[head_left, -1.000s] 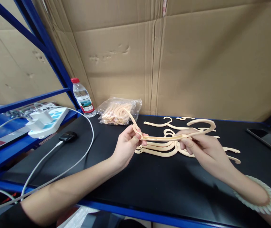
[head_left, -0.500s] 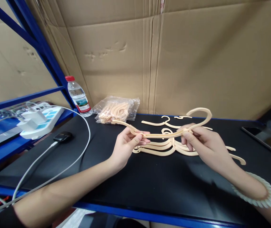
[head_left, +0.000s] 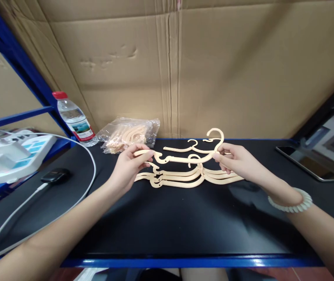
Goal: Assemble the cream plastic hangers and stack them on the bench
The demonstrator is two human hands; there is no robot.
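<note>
A cream plastic hanger (head_left: 189, 159) is held up between both hands, its hook upright at the right. My left hand (head_left: 133, 162) pinches its left end piece, beyond a curved notch. My right hand (head_left: 233, 158) grips it just below the hook, hiding part beyond. Beneath and nearer me, several similar hangers (head_left: 181, 184) lie overlapped on the black table (head_left: 184, 226). Farther back lies another hanger (head_left: 178, 150), partly behind the held one, with a small loose cream piece (head_left: 210, 139) near the held hook.
A clear bag of cream parts (head_left: 128, 134) and a red-capped water bottle (head_left: 77, 121) stand at the back left. A white power strip (head_left: 23, 156), a black adapter (head_left: 55, 176) and white cables are at left. A tablet (head_left: 307, 164) lies at right; cardboard rises behind.
The held hanger now faces with its hook more upright and sits a little farther off. My left hand has moved out to its left end piece. The whole view has shifted.
</note>
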